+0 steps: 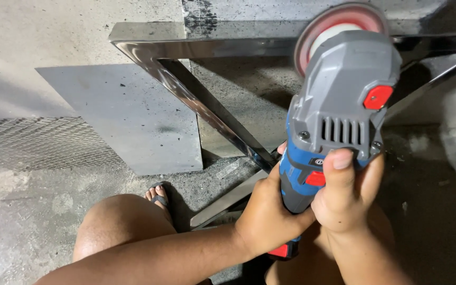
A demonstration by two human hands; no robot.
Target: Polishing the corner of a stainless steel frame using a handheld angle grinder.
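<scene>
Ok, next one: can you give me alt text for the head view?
Both hands grip a blue and grey angle grinder, left hand low on the body, right hand just above it. Its red-rimmed disc meets a shiny steel frame standing on a concrete floor. A bare knee and sandalled foot show below.

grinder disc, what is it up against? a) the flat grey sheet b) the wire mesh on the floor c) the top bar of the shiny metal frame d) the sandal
c: the grinder's disc sits at the top bar of the shiny metal frame, both hands gripping the body.
</scene>
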